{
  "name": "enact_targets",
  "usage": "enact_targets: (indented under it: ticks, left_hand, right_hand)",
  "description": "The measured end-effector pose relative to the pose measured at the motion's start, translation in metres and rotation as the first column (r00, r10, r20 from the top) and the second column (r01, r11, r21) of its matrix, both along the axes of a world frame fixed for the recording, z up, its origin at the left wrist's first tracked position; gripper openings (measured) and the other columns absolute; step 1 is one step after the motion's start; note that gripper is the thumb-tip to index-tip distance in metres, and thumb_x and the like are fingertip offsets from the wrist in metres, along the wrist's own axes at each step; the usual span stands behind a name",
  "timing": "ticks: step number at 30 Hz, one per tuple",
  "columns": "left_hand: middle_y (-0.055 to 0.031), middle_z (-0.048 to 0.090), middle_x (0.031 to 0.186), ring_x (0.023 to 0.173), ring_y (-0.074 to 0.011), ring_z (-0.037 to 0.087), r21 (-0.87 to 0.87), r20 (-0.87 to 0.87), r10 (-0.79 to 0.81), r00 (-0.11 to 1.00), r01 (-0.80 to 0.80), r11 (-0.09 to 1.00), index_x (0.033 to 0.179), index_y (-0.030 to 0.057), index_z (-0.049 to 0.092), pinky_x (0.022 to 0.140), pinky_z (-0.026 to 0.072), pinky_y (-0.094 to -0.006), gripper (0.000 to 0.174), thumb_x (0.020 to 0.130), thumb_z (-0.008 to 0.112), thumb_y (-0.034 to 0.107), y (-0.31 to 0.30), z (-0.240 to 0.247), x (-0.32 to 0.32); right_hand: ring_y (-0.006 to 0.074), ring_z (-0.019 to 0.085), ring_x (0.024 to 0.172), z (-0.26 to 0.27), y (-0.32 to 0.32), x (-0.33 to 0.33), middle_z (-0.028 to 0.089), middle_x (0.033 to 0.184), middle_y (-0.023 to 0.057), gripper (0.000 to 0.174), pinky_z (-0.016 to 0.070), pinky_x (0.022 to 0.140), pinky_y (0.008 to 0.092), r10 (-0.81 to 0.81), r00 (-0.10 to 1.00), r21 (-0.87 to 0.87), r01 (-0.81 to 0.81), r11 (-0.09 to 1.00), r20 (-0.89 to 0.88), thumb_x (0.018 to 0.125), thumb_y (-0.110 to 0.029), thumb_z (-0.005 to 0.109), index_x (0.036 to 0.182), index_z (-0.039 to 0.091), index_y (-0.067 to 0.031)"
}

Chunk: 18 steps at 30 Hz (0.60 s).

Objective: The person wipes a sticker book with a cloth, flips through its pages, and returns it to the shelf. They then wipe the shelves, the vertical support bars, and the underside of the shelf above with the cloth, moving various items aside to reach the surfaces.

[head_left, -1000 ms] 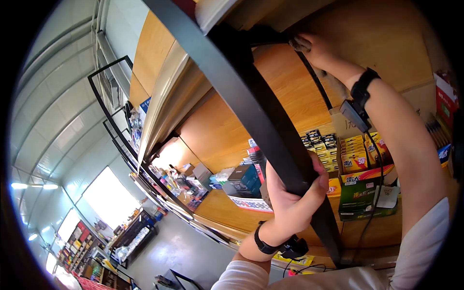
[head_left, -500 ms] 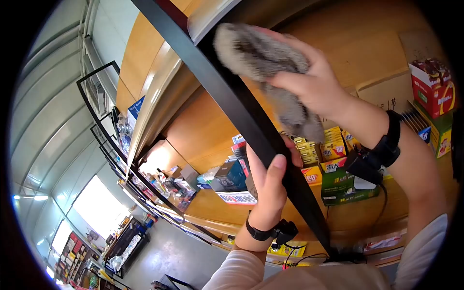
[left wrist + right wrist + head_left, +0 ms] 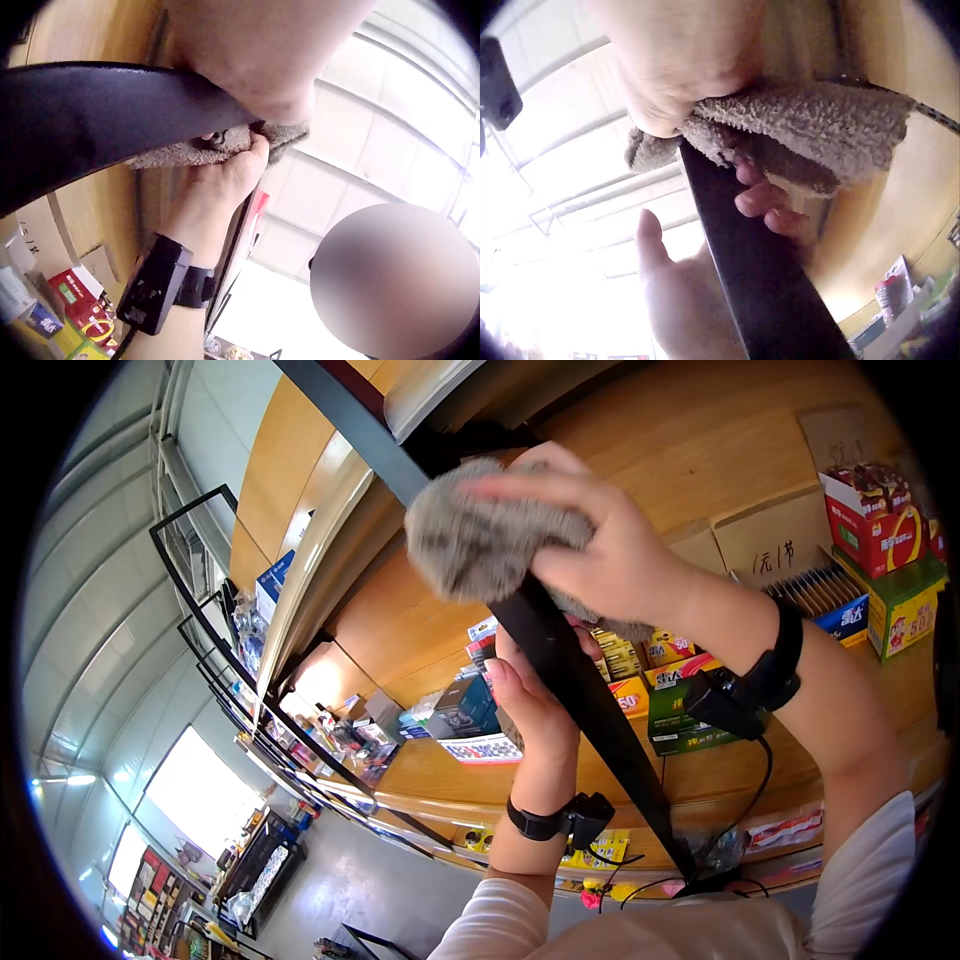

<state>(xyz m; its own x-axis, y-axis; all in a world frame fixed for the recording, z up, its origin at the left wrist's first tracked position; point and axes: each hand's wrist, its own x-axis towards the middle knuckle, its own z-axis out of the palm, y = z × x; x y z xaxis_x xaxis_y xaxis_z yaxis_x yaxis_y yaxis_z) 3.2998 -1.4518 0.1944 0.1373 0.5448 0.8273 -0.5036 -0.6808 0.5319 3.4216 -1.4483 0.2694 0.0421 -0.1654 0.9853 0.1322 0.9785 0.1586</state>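
Since the earlier head view, the fluffy grey-brown cloth (image 3: 465, 545) has come across onto the slanting black metal post (image 3: 600, 730), carried by the right hand (image 3: 615, 550), which grips it against the post. Just below, the left hand (image 3: 545, 720) has its fingers curled round the post, its thumb raised off the metal. Behind the post, a green cardboard box (image 3: 685, 720) stands on the light wooden shelf (image 3: 430, 785); farther right, a red-and-white carton (image 3: 875, 525) sits beside a green-and-yellow box (image 3: 905, 610).

A dark post (image 3: 90, 127) runs in from nine o'clock; centrally, the right hand (image 3: 229, 176) grips a cloth (image 3: 180, 155); boxes (image 3: 77, 294) at eight.
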Motion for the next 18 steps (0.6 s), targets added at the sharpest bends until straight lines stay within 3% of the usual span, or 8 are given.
enact_targets:
  ticks: [2, 4, 7, 8, 11, 12, 17, 18]
  left_hand:
    - [-0.0117, 0.056, 0.085, 0.065, -0.0209, 0.055, -0.112, 0.049, 0.025, 0.998, -0.020, 0.993, 0.104, 0.0016, 0.045, 0.059, 0.0444, -0.0305, 0.059, 0.089, 0.028, 0.056, -0.010, -0.011, 0.003]
    - [-0.0093, 0.055, 0.083, 0.064, -0.0178, 0.056, -0.134, -0.021, 0.124, 0.992, -0.125, 0.983, 0.108, 0.0022, 0.042, 0.057, 0.0453, -0.0281, 0.045, 0.088, 0.045, 0.042, -0.017, -0.027, 0.000]
    - [-0.0036, 0.053, 0.079, 0.062, -0.0104, 0.055, -0.068, -0.227, 0.432, 0.873, -0.456, 0.887, 0.113, 0.0029, 0.037, 0.055, 0.0453, -0.0228, 0.047, 0.078, 0.068, 0.000, -0.018, -0.042, -0.001]
    - [-0.0041, 0.054, 0.079, 0.061, -0.0102, 0.054, -0.100, -0.218, 0.338, 0.915, -0.366, 0.925, 0.111, 0.0025, 0.038, 0.054, 0.0451, -0.0232, 0.043, 0.079, 0.066, 0.002, -0.008, -0.049, -0.003]
    - [-0.0043, 0.053, 0.077, 0.061, -0.0101, 0.053, -0.052, -0.160, 0.318, 0.934, -0.330, 0.943, 0.107, 0.0012, 0.041, 0.053, 0.0439, -0.0230, 0.036, 0.077, 0.061, 0.000, -0.007, -0.050, -0.001]
    - [-0.0074, 0.054, 0.065, 0.053, -0.0149, 0.053, 0.037, -0.141, 0.366, 0.920, -0.365, 0.930, 0.107, 0.0010, 0.039, 0.049, 0.0427, -0.0249, 0.034, 0.078, 0.057, 0.000, 0.000, -0.052, 0.000]
    - [-0.0044, 0.051, 0.079, 0.061, -0.0101, 0.051, -0.051, -0.138, 0.279, 0.950, -0.288, 0.956, 0.104, 0.0009, 0.043, 0.054, 0.0428, -0.0227, 0.033, 0.075, 0.058, -0.001, -0.005, -0.050, -0.002]
    - [-0.0046, 0.051, 0.080, 0.062, -0.0102, 0.052, -0.020, -0.129, 0.288, 0.949, -0.293, 0.956, 0.105, 0.0006, 0.043, 0.055, 0.0429, -0.0223, 0.033, 0.075, 0.058, -0.001, 0.004, -0.054, -0.003]
  right_hand:
    - [0.0233, 0.055, 0.102, 0.001, 0.003, -0.003, 0.053, 0.105, 0.0117, 0.051, 0.0431, 0.091, 0.0293, 0.256, 0.955, -0.133, -0.277, 0.952, -0.152, 0.066, 0.007, 0.052, 0.115, 0.060, -0.0085]
    - [0.0266, 0.054, 0.100, 0.010, 0.020, 0.000, 0.053, 0.104, 0.0152, 0.047, 0.0441, 0.089, 0.0330, 0.169, 0.935, -0.145, -0.223, 0.964, -0.313, 0.067, 0.003, 0.055, 0.113, 0.060, -0.0077]
    - [0.0306, 0.054, 0.097, 0.030, 0.032, -0.003, 0.052, 0.103, 0.0182, 0.044, 0.0447, 0.086, 0.0370, -0.356, 0.860, -0.080, 0.352, 0.932, -0.364, 0.068, -0.003, 0.058, 0.112, 0.061, -0.0090]
    - [0.0353, 0.054, 0.094, 0.036, 0.031, -0.008, 0.051, 0.102, 0.0198, 0.043, 0.0448, 0.084, 0.0405, -0.439, 0.843, -0.110, 0.427, 0.897, -0.311, 0.068, -0.007, 0.061, 0.111, 0.062, -0.0107]
    - [0.0324, 0.055, 0.097, 0.040, 0.023, -0.005, 0.052, 0.102, 0.0148, 0.048, 0.0467, 0.081, 0.0389, -0.655, 0.709, -0.156, 0.639, 0.753, -0.261, 0.064, -0.005, 0.066, 0.110, 0.063, -0.0180]
    - [0.0323, 0.055, 0.096, 0.040, 0.022, -0.004, 0.052, 0.101, 0.0134, 0.047, 0.0471, 0.080, 0.0397, -0.706, 0.653, -0.124, 0.704, 0.700, -0.276, 0.065, -0.005, 0.065, 0.109, 0.064, -0.0190]
    - [0.0338, 0.053, 0.096, 0.038, -0.029, 0.008, 0.051, 0.102, 0.0128, 0.048, 0.0472, 0.079, 0.0414, -0.947, 0.312, -0.105, 0.947, 0.303, 0.080, 0.066, -0.003, 0.062, 0.110, 0.063, -0.0211]
    - [0.0336, 0.053, 0.096, 0.033, -0.036, 0.013, 0.051, 0.101, 0.0132, 0.049, 0.0468, 0.081, 0.0409, -0.918, 0.387, -0.153, 0.916, 0.372, 0.088, 0.066, -0.002, 0.061, 0.111, 0.062, -0.0212]
